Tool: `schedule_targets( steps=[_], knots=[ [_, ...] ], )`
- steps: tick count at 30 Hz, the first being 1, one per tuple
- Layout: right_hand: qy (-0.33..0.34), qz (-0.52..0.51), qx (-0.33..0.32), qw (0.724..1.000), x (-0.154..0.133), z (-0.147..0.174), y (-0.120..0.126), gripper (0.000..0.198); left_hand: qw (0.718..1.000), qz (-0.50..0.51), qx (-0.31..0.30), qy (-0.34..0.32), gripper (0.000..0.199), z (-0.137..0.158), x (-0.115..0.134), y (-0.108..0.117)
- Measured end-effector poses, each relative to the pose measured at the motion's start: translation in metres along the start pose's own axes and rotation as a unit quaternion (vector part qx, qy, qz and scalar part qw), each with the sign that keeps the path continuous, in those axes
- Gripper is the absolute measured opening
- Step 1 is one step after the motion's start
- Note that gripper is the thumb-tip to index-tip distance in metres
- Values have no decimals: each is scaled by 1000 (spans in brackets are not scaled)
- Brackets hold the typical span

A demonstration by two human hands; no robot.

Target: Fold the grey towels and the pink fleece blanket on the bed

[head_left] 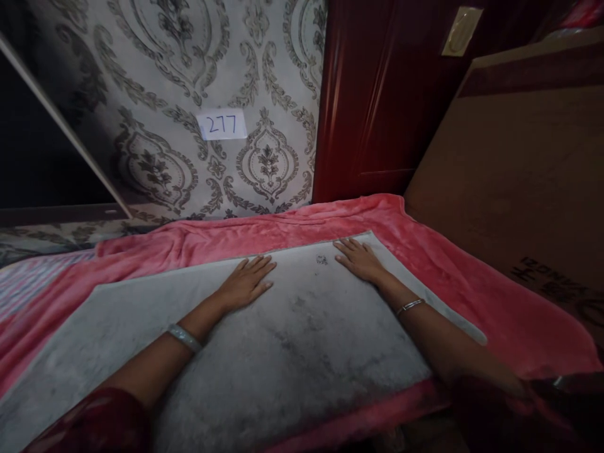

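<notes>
A grey, stained mat (302, 333) lies spread out flat over a pink plush blanket (509, 302). My left hand (246, 282) rests palm down on the mat near its far edge, fingers stretched out. Close to the far right corner, my right hand (359, 258) also lies flat on the mat with spread fingers. Between the two hands, a small dark printed mark (321, 259) shows on the mat. Neither hand grips anything. The mat's near left part runs out of view behind my left sleeve.
Patterned wallpaper (264, 82) with a paper label (221, 124) reading 277 rises behind the blanket. A dark red door (363, 100) stands beyond, and a large cardboard box (528, 163) borders the right. At left is a dark screen-like panel (42, 138); striped cloth (42, 283) shows below it.
</notes>
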State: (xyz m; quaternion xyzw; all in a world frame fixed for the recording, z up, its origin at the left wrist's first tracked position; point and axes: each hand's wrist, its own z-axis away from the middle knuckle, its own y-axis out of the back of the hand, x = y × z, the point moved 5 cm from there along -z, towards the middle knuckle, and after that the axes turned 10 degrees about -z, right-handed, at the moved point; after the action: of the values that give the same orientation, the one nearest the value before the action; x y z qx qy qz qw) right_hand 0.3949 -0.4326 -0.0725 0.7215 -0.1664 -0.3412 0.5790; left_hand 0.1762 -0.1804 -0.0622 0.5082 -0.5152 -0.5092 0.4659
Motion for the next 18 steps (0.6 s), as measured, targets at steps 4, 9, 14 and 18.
schedule_targets(
  steps=[4, 9, 14, 18],
  knots=[
    [1, -8, -6, 1000, 6, -2, -3, 55, 1000, 11, -8, 8, 66, 4, -2, -2],
    [-18, -1, -4, 1000, 31, 4, -10, 57, 996, -22, -25, 83, 66, 53, -45, 5],
    [-50, -38, 37, 997, 79, 1, -20, 64, 966, -58, -56, 247, 63, 153, -123, 14],
    [-34, -103, 81, 991, 103, -6, -24, 66, 931, -68, -51, 354, 61, 221, -163, 21]
  ],
)
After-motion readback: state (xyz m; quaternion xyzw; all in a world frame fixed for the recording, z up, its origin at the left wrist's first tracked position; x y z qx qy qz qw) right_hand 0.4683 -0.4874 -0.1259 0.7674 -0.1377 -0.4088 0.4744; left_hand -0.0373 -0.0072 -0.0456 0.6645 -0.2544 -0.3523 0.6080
